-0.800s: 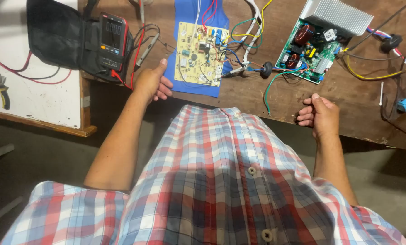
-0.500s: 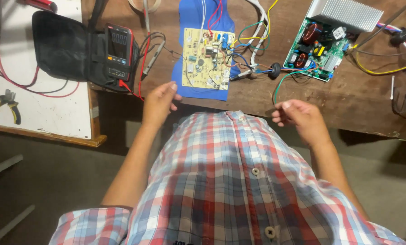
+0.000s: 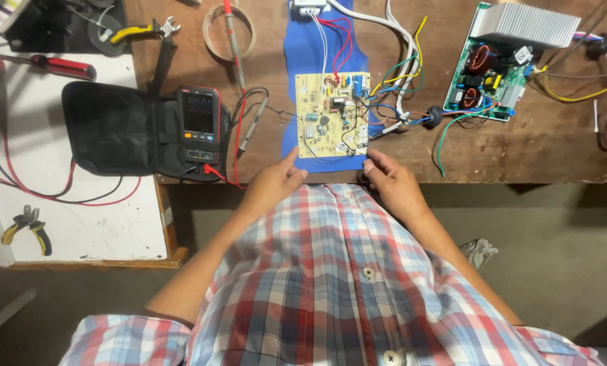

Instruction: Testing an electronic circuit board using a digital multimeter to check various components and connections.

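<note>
Your tan circuit board (image 3: 333, 115) lies on the blue mat (image 3: 302, 51) at the near edge of the bench (image 3: 534, 146), just ahead of both hands, its long axis running away from you toward the wire bundle (image 3: 398, 64) at its far right corner. Your left hand (image 3: 276, 181) touches its near left corner with a loose, open grip, thumb raised. Your right hand (image 3: 390, 179) is equally near, its curled fingertips at the near right corner, holding nothing that I can see.
</note>
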